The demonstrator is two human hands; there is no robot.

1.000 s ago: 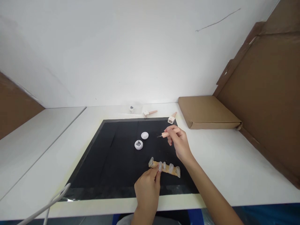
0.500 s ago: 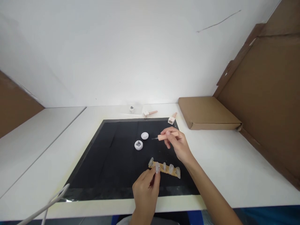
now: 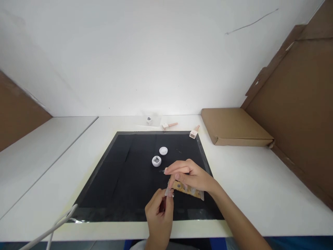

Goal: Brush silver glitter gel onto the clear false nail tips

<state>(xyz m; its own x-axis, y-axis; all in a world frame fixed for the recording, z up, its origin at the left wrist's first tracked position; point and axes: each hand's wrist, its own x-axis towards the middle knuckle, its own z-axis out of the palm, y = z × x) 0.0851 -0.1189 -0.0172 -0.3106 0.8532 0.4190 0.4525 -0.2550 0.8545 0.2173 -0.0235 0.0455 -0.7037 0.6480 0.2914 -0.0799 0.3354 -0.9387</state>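
My left hand (image 3: 160, 215) pinches a translucent false nail (image 3: 168, 192) between thumb and fingers, low over the black mat (image 3: 125, 187). Close above it, my right hand (image 3: 195, 177) grips a nail brush with a peach handle (image 3: 183, 169), its thin bristle tip pointing left. A right fingertip reaches down to the false nail and seems to touch it. Behind the hands lies a tan strip (image 3: 191, 192) carrying several more clear nails, partly hidden by my right hand. A small white jar (image 3: 156, 161) with silvery grey content stands open, beside its white lid (image 3: 163, 150).
Two pale bottle-shaped pieces with peach handles (image 3: 169, 125) (image 3: 194, 132) lie past the mat's far edge, near a small clear item (image 3: 149, 120). A flat cardboard box (image 3: 234, 126) sits at the back right. A white cable (image 3: 62, 218) crosses the front left.
My right hand has come down and left with the brush, to the false nail. My left hand has drawn that nail slightly left and down, away from the strip.
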